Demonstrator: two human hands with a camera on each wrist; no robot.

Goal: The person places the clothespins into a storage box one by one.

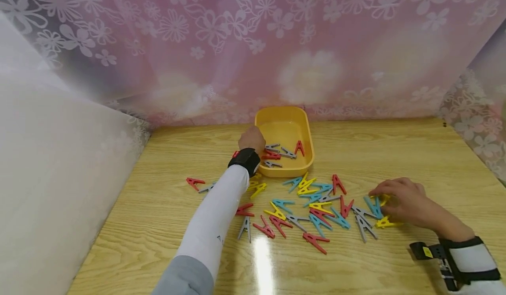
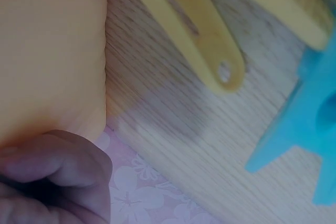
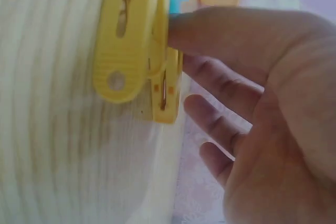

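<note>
At the left rim of a yellow plastic bin (image 1: 310, 147), my left hand (image 1: 252, 139) is curled with its knuckles up, holding the rim. The left wrist view shows its bent thumb and fingers (image 2: 63, 174) against the bin's wall (image 2: 52, 51). My right hand (image 1: 407, 202) is at the right end of the spread clothespins, thumb and forefinger around a yellow clothespin (image 1: 383, 198), which they pinch; its fingertips are partly hidden. Beside it lie a blue clothespin (image 1: 373, 207) and another yellow clothespin (image 1: 386, 223). In the right wrist view, the other fingers (image 3: 212, 121) stay loosely bent.
Red, grey, blue and yellow clothespins (image 1: 316, 238) lie scattered over the wooden table (image 1: 158, 224) in front of the bin. Several grey clothespins (image 1: 288, 153) and red ones sit inside it. A pink flowered cloth (image 1: 221, 66) hangs behind, and a white surface (image 1: 59, 154) stands at left.
</note>
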